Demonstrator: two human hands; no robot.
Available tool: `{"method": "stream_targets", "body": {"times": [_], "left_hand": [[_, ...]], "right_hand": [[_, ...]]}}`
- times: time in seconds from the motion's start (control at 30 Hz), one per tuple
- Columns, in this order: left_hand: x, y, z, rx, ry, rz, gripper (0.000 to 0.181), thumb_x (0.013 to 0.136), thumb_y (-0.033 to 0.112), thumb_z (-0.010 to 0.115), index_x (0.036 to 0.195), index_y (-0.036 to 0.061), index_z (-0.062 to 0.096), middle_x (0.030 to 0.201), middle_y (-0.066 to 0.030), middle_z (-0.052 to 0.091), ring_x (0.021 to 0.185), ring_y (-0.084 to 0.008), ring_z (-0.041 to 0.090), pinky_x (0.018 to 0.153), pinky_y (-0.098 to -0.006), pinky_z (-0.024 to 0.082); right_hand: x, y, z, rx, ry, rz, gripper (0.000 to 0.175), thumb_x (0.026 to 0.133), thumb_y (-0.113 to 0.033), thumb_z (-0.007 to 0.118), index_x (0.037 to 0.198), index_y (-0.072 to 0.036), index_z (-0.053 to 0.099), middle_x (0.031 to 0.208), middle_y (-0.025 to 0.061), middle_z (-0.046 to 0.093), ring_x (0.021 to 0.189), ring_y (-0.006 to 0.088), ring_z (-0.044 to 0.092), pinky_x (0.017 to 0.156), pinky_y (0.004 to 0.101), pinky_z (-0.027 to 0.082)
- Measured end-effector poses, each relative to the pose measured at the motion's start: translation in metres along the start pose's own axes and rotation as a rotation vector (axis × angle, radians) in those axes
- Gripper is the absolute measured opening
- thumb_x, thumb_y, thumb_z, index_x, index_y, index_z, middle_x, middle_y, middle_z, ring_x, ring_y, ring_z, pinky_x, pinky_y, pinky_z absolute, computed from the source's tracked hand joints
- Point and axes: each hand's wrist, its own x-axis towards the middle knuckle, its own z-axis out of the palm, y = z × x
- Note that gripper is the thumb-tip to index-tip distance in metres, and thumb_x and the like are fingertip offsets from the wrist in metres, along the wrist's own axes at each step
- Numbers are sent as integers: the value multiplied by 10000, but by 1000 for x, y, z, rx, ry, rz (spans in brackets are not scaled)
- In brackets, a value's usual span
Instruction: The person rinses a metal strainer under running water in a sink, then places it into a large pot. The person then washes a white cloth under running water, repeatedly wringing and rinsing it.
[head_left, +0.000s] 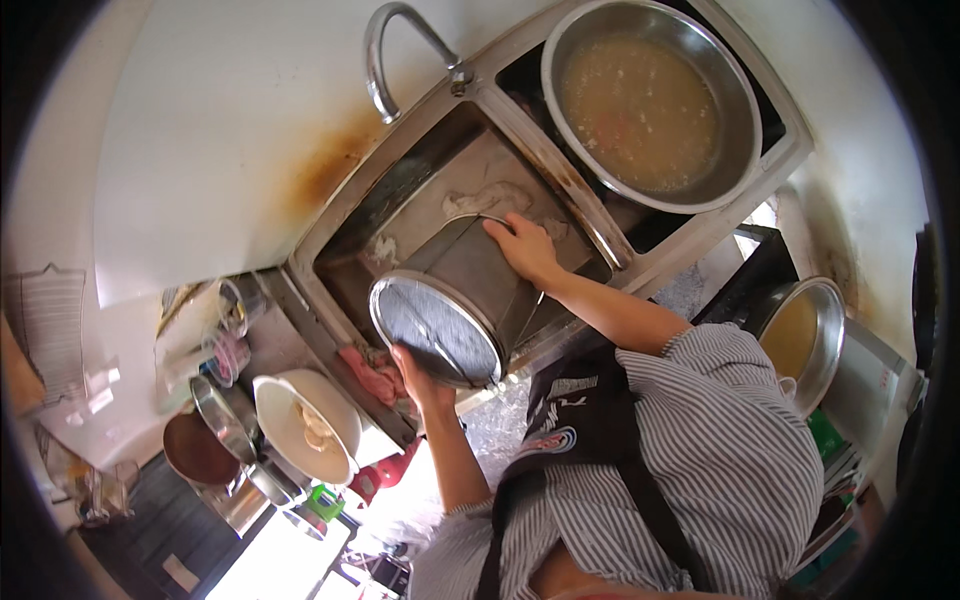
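A cylindrical metal strainer (465, 289) lies tilted over the left sink basin (427, 217). Its near round end looks like fine mesh with a metal strip across it. My left hand (424, 386) supports the near rim from below. At the far end, my right hand (525, 251) grips the side by the rim, thumb along the edge. A wet, pale cloth-like clump (487, 199) lies in the basin behind the strainer, with whitish residue to the left. The curved chrome faucet (375, 67) stands behind the basin.
A big steel bowl (555, 112) of cloudy liquid fills the right basin. Another steel bowl (829, 345) with yellowish liquid stands at right. A pink cloth (375, 375) lies by the sink's left edge, near a white bowl (274, 431) and several metal pans (202, 450).
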Motion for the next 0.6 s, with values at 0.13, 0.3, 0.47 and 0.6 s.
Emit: {"method": "stream_targets", "body": {"times": [0.13,0.3,0.47,0.6], "left_hand": [[-10,57,5,76,73,207,629,895,474,510,1372,94,356,1376,-106,406,1235,-288,408,1041,-450,332],[-27,85,16,-41,66,266,660,903,481,492,1363,30,351,1378,-154,384,1222,-323,403,1036,-476,324],[-3,17,8,115,169,89,605,879,394,586,1358,84,386,1397,-70,386,1260,-231,363,1078,-371,253],[6,15,-5,-276,-259,-19,700,867,561,498,1387,119,343,1414,-77,363,1276,-272,346,1082,-433,248]], "right_hand": [[-12,-39,-12,329,27,-442,419,833,-465,558,942,-62,592,906,187,622,871,330,603,721,394,450],[-25,-55,-2,686,-24,-690,406,837,-441,572,853,-36,557,815,182,596,810,314,603,670,383,437],[4,1,18,346,93,-166,426,859,-447,540,832,-24,585,803,166,613,757,300,583,698,358,439],[12,0,1,352,93,-268,367,854,-375,589,775,-22,529,723,63,526,700,166,487,644,276,401]]}}
